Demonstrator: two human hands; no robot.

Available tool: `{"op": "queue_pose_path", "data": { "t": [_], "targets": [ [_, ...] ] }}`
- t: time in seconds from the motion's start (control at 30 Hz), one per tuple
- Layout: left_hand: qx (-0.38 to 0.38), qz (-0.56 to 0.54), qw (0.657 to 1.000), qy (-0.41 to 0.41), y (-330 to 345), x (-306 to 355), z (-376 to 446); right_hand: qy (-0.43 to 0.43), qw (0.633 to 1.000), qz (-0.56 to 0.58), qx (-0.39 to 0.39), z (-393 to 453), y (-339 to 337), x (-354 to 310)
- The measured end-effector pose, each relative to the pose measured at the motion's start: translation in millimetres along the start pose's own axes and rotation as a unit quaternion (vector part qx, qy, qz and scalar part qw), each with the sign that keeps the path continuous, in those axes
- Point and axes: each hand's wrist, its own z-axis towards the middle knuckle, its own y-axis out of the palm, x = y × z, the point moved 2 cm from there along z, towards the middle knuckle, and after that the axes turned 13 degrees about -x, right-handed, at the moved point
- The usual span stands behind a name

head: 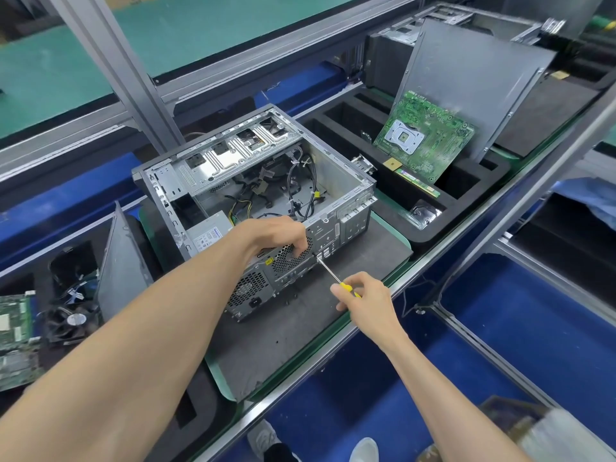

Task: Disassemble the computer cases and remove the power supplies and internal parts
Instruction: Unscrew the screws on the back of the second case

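Nearest, at lower centre of the frame, the right hand [361, 296] pinches the yellow handle of a screwdriver [330, 271], its thin shaft running up and left to the rear panel of the computer case [340, 195]. Just beyond, the left hand [276, 236] curls over the top edge of that rear panel, fingers hooked down onto the fan grille, bracing the case. The case lies open-side-up on a dark mat [300, 341] at mid-frame, motherboard already out, loose cables [300, 181] inside. The power supply [208, 235] sits in the near left corner, its label facing up. It is likely the heaviest part left: a stiff metal box that should come out whole once its rear screws are free, best taken by its flat sides, with the trailing cables apt to snag. The sheet-metal case edges look thin and possibly sharp, so a grip on the folded rims seems safer. Farther off, upper right, a green motherboard [426, 141] leans in a black foam tray [466, 195] against a grey side panel [466, 85]; it is fragile and best held by its edges.
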Motion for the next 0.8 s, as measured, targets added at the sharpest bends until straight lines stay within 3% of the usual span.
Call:
{"op": "queue_pose_path", "data": {
  "t": [0.27, 0.5, 0.7, 0.8],
  "targets": [
    [-0.011, -0.004, 1.000, -0.005, 0, 1, 0, -0.001, 1.000, 0.006, 0.011, 1, 1, 2],
    [0.000, 0.001, 1.000, -0.005, 1, 1, 3, -0.045, 0.997, -0.064, 0.002, 2, 4, 5],
    [0.005, 0.002, 1.000, 0.001, 1, 1, 3, -0.008, 0.987, -0.163, 0.000, 4, 6, 11],
    [0.006, 0.019, 1.000, 0.011, 2, 2, 4, 0.006, 0.991, -0.136, 0.003, 9, 8, 6]
  ]
}}
